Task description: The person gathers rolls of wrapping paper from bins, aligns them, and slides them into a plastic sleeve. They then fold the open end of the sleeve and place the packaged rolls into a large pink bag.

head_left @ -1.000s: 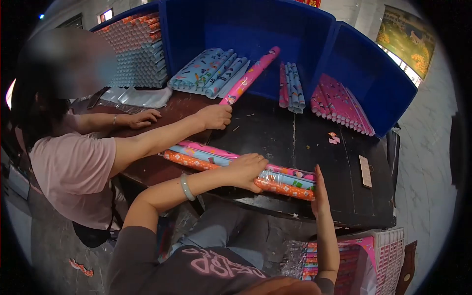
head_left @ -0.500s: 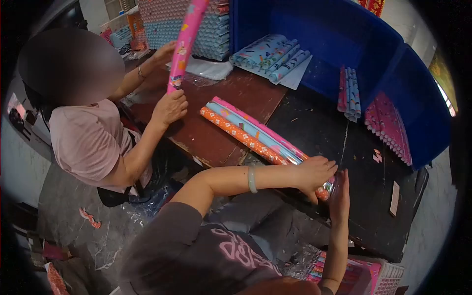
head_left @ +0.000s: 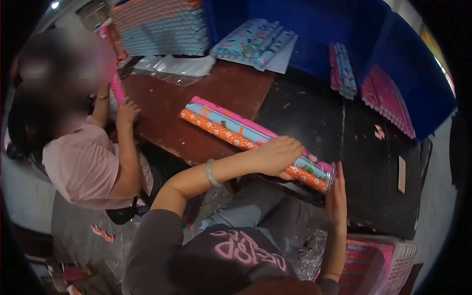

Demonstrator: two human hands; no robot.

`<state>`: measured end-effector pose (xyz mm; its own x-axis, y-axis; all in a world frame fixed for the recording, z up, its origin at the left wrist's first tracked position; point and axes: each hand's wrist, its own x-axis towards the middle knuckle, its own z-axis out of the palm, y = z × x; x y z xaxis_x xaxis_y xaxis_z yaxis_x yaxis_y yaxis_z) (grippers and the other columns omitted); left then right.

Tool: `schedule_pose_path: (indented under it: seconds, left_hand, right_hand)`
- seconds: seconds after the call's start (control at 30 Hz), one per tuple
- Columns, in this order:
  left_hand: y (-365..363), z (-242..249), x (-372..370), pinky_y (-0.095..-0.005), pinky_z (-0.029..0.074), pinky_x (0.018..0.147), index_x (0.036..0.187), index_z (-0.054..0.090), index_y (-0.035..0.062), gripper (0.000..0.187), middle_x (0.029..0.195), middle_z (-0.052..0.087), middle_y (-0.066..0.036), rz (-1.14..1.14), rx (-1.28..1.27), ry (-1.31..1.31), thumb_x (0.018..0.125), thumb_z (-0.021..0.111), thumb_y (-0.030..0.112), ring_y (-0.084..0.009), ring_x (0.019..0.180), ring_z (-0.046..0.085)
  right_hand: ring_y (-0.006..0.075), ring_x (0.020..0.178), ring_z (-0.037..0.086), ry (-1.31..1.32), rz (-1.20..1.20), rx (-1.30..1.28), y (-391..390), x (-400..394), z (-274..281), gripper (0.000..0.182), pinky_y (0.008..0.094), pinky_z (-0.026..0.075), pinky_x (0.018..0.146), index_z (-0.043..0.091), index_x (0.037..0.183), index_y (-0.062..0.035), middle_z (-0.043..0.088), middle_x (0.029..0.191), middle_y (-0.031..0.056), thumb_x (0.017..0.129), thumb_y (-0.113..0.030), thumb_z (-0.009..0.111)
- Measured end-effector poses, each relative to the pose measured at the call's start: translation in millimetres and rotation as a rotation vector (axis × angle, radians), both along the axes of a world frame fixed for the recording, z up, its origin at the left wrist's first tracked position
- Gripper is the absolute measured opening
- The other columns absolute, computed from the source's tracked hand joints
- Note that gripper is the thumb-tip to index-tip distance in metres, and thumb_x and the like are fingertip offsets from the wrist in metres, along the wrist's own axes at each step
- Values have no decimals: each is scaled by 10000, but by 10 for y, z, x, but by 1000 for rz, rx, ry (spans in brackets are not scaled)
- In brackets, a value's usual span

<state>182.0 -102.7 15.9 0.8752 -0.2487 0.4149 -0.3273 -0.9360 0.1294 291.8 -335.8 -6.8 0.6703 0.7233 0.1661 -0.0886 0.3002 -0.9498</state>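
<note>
Three wrapping paper rolls, one pink, one light blue and one orange, lie side by side at a slant across the tabletop. Clear plastic shines around their right end. My left hand, with a bracelet at the wrist, grips across the rolls from above, its thumb on the near side. At the right end my right hand is held upright with straight fingers, its palm facing the roll ends. Part of the rolls is hidden under my left hand.
A co-worker on the left holds a pink roll. Blue partitions edge the table's back. Light blue rolls, pink rolls and a plastic bag stack lie there. A white basket stands lower right.
My left hand has slid leftward along the rolls, uncovering their right end. My right hand stays at that end. The co-worker's pink roll has moved left and down.
</note>
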Motion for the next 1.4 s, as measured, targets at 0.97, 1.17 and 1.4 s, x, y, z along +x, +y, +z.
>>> schedule_pose_path:
  seconds: [0.97, 1.17, 1.4]
  left_hand:
    - [-196, 172, 32, -436, 360, 1021, 1237, 423, -115, 933, 1219, 502, -247, -42, 1, -52, 646, 745, 532, -377, 1142, 489]
    - [418, 468, -188, -449, 270, 1097, 1286, 390, -128, 1030, 1332, 441, -261, 42, 104, 112, 643, 711, 611, -362, 1279, 399]
    - [629, 320, -307, -434, 307, 1079, 1267, 424, -96, 977, 1278, 490, -238, 49, 31, 203, 659, 695, 620, -353, 1219, 458]
  right_hand:
    - [216, 1039, 611, 46, 336, -382, -706, 899, 317, 256, 308, 493, 905, 618, 1110, 67, 617, 1146, 170, 863, 11, 579]
    - [127, 706, 661, -50, 254, -701, -752, 883, 391, 225, 212, 524, 605, 656, 1039, 51, 693, 848, 120, 850, -70, 645]
    - [76, 532, 587, -190, 83, -676, -629, 600, 352, 182, 192, 442, 452, 686, 984, 24, 653, 685, 64, 831, -75, 679]
